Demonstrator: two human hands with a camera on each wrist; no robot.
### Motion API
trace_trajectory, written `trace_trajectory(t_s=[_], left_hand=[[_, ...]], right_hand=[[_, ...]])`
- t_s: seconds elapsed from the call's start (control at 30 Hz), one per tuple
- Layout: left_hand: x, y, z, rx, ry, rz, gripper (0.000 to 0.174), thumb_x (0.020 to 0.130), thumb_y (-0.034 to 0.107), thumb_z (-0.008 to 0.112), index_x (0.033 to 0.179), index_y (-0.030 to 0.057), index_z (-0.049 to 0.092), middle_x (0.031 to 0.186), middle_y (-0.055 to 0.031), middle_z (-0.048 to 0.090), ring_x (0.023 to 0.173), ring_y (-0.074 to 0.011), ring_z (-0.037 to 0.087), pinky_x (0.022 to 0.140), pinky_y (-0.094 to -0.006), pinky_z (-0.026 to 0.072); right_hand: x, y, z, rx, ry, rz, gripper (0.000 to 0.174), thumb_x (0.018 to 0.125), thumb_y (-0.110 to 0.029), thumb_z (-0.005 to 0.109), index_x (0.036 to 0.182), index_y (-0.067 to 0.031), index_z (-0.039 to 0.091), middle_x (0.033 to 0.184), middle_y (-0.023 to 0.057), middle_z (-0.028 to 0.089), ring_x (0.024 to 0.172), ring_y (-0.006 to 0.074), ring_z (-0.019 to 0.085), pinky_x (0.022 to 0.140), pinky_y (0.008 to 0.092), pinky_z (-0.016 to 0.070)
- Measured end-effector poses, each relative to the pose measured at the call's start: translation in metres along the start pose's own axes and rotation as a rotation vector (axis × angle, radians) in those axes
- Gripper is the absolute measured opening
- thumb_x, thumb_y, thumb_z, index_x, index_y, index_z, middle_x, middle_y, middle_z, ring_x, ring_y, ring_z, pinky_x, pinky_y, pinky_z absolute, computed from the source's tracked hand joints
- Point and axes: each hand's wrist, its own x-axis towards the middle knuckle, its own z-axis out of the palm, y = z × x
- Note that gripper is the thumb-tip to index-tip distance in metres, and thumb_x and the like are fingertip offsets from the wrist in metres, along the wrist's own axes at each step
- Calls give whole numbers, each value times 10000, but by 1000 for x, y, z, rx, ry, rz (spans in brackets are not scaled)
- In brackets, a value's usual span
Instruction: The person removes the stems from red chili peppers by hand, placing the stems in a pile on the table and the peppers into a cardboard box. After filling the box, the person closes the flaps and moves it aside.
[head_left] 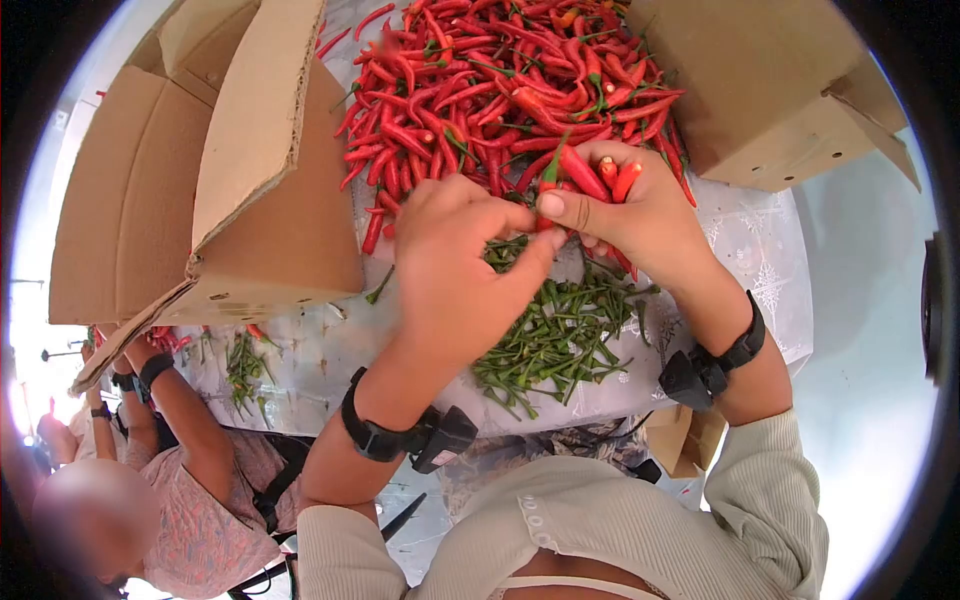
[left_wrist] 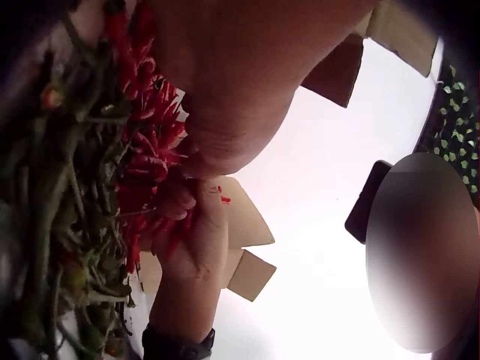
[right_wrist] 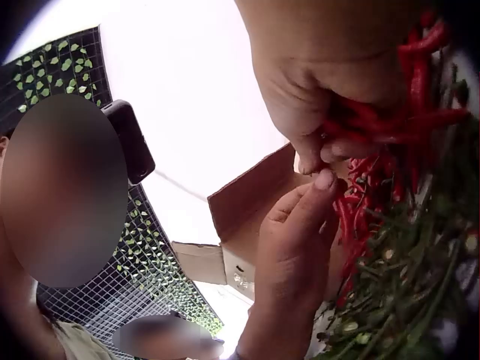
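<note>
Several red chilies (head_left: 585, 172) lie gathered in my right hand (head_left: 650, 205), its fingers curled round them and its thumb against one chili with a green stem. My left hand (head_left: 455, 265) meets it, thumb and index finger pinching at the lower end of that chili; the contact is partly hidden. In the right wrist view the fingertips of the left hand (right_wrist: 292, 247) and the right hand (right_wrist: 330, 82) come together. A large heap of red chilies (head_left: 480, 90) lies beyond both hands. Below them spreads a pile of green stems (head_left: 560, 345), also close up in the left wrist view.
An open cardboard box (head_left: 270, 240) stands left of the heap, another box (head_left: 760, 100) at the right. A smaller stem pile (head_left: 243, 370) lies at the left on the patterned tablecloth (head_left: 765, 240). Another person (head_left: 200, 500) sits at the lower left.
</note>
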Motion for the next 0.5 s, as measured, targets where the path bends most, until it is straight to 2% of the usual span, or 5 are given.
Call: trace_trajectory(t_s=[0.1, 0.2, 0.27, 0.4, 0.5], left_hand=[[0, 3, 0, -73, -15, 16, 152, 697, 146, 792, 743, 71, 669, 741, -45, 555, 762, -233, 544, 677, -360, 415], [4, 6, -1, -342, 136, -194, 137, 725, 126, 783, 781, 60, 677, 780, -56, 572, 791, -221, 556, 696, -338, 426], [6, 4, -4, -260, 130, -111, 128, 741, 119, 777, 799, 57, 681, 801, -59, 578, 799, -215, 561, 709, -329, 431], [4, -6, -6, -110, 80, -2, 141, 757, 127, 779, 836, 52, 691, 811, -61, 574, 792, -208, 566, 707, -318, 447], [4, -7, -8, -168, 29, -73, 135, 770, 123, 774, 838, 42, 690, 808, -57, 569, 790, -190, 565, 712, -322, 449]], right_hand=[[-1, 0, 0, -39, 5, -34, 247, 800, -215, 798, 858, -30, 645, 623, -53, 553, 562, 21, 466, 498, 210, 375], [-2, -5, -1, -155, 31, -46, 242, 782, -199, 806, 857, -27, 653, 631, -51, 550, 578, 17, 457, 512, 214, 377], [-2, 0, -1, -265, 13, -120, 241, 765, -186, 812, 853, -23, 657, 635, -43, 556, 573, 19, 460, 512, 217, 384], [-4, 0, 4, -204, -26, -94, 243, 736, -163, 819, 840, -8, 662, 630, -31, 558, 567, 30, 463, 521, 232, 400], [-4, 2, 3, -276, -34, -168, 224, 732, -141, 814, 834, -5, 668, 635, -16, 560, 583, 40, 472, 542, 242, 412]])
